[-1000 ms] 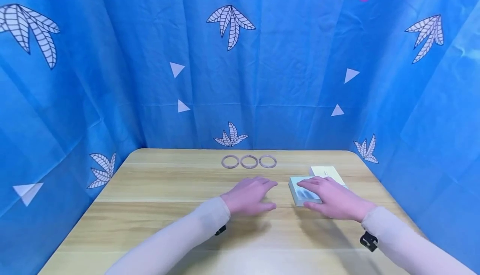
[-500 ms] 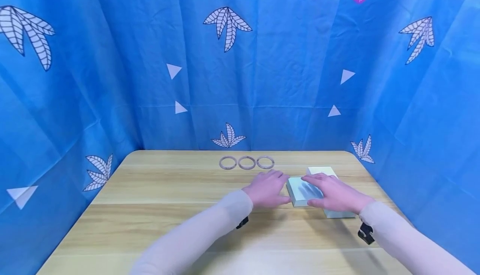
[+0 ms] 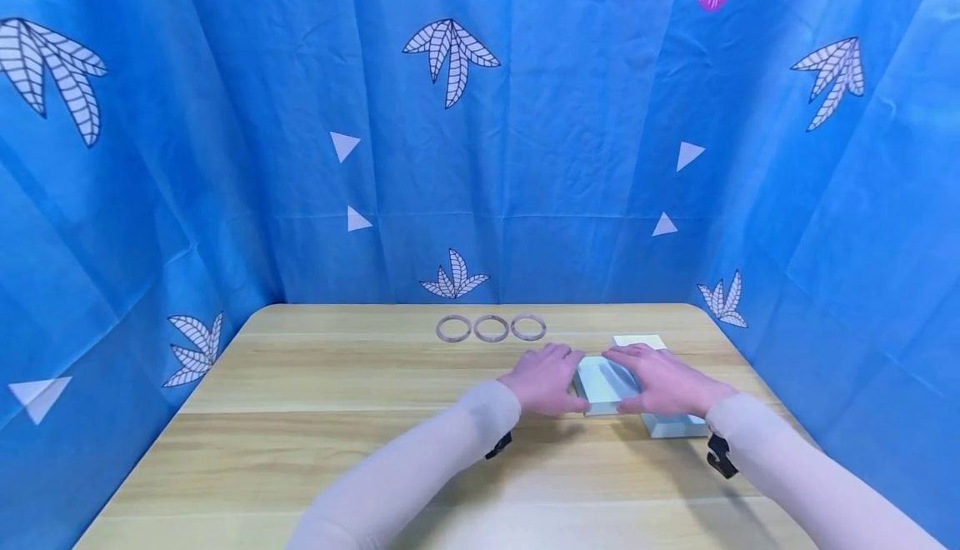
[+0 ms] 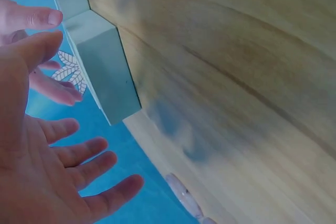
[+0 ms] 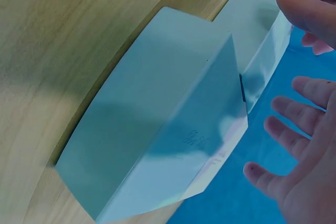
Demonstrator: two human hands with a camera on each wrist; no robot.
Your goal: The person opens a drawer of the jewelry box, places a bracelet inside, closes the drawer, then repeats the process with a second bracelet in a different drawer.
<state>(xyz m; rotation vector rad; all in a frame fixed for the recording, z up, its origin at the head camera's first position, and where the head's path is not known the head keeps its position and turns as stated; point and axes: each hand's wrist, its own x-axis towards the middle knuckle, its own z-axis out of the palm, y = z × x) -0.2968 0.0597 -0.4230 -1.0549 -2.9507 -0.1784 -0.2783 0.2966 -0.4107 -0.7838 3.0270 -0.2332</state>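
Note:
Two pale green boxes lie side by side on the right half of the table. Beside the left end of the smaller-looking left box (image 3: 602,383) is my left hand (image 3: 546,379), fingers extended and spread. My right hand (image 3: 660,379) hovers over where the boxes meet, hiding part of both. The right box (image 3: 675,427) shows its front face below that hand; embossed script marks its top in the right wrist view. From the left wrist, a gap shows between my left fingers (image 4: 86,153) and the left box (image 4: 102,61). Both palms hold nothing.
Three thin purplish rings (image 3: 492,341) lie in a row near the back edge of the wooden table (image 3: 315,433). A blue patterned curtain (image 3: 570,158) encloses the back and both sides.
My left hand has moved right, up to the left end of the left box. The right hand has stayed over the boxes with a slight shift. The head view has tilted and turned slightly.

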